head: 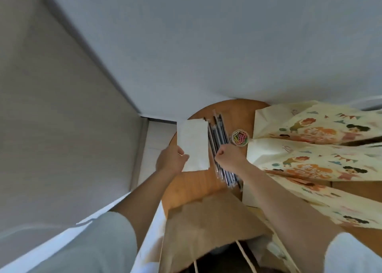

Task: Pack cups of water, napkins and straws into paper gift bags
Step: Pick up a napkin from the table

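Observation:
My left hand point(172, 159) pinches the near left corner of a white napkin point(193, 143), the top of a small stack on the round wooden table point(187, 187). Beside the stack lie several wrapped dark straws point(219, 146) in a bundle. My right hand point(228, 156) is curled into a fist over the straws; whether it grips one is hidden. A brown paper gift bag point(210, 229) stands open at the near edge, with white cord handles. No cup of water is in view.
Cream printed gift bags point(306, 148) with cartoon figures lie overlapped on the right of the table. A small clear tub of coloured paper clips point(239, 138) sits between the straws and these bags. Pale walls rise behind and to the left.

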A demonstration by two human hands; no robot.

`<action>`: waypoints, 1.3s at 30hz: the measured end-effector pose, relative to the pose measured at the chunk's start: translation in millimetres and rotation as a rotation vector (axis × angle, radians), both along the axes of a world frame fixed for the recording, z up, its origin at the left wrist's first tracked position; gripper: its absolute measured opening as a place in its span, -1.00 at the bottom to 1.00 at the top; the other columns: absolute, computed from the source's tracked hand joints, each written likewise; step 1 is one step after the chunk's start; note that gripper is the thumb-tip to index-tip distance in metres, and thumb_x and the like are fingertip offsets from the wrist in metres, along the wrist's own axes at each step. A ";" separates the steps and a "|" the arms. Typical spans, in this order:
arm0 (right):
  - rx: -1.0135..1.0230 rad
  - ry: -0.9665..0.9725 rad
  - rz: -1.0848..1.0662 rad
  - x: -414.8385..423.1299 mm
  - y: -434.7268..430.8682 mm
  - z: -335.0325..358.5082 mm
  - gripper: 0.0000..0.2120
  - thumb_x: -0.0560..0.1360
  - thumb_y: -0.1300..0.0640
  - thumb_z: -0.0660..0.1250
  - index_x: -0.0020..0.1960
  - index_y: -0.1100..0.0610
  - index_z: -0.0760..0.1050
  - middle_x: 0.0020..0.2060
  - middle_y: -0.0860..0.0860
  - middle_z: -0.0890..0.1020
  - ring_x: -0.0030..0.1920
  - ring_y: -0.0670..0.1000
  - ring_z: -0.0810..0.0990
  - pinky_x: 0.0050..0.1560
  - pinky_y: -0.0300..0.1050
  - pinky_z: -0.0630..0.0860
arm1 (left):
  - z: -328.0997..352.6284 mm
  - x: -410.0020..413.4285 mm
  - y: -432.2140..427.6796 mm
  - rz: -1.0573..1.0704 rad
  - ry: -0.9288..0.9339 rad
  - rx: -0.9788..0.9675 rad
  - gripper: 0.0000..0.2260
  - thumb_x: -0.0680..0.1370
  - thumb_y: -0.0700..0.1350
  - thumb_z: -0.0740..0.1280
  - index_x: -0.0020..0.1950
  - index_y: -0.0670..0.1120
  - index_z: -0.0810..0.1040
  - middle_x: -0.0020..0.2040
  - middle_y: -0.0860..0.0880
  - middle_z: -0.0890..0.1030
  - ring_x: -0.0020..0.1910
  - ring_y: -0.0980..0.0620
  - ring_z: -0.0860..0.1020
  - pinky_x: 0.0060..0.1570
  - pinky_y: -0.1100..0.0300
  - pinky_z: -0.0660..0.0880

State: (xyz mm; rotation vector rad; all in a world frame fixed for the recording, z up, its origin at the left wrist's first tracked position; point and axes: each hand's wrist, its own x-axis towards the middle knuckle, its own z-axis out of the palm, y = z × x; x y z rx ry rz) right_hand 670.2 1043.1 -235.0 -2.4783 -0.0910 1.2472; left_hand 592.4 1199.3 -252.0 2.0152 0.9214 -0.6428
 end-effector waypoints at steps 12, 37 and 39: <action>-0.216 -0.091 0.052 -6.0 14.6 -80.0 -0.80 0.60 0.20 0.14 0.21 0.20 0.38 0.04 0.13 0.58 0.00 0.14 0.62 -0.06 -0.02 0.58 | -55.7 50.8 -11.4 0.072 0.087 0.057 -0.59 0.52 -0.03 0.38 0.28 -0.13 0.34 0.22 -0.10 0.49 0.15 -0.06 0.51 0.00 0.16 0.48; 0.242 -0.158 -0.263 -1.9 24.7 -2.9 -0.76 0.50 0.17 0.24 -0.31 0.08 0.25 -0.46 -0.05 0.33 -0.45 -0.11 0.32 -0.45 -0.34 0.24 | 9.7 65.9 -15.0 0.330 -0.087 -0.418 -0.75 0.32 -0.08 0.25 -0.01 0.00 0.48 -0.01 -0.09 0.58 0.00 -0.16 0.56 0.06 -0.16 0.55; 0.268 -0.138 -0.239 -5.0 24.8 10.7 -0.75 0.49 0.18 0.24 -0.31 0.10 0.24 -0.46 -0.03 0.31 -0.44 -0.08 0.30 -0.42 -0.27 0.23 | 27.9 66.4 -19.6 0.374 -0.129 -0.543 -0.76 0.42 -0.15 0.29 0.08 -0.04 0.52 0.01 -0.09 0.61 0.04 -0.14 0.56 0.09 -0.08 0.53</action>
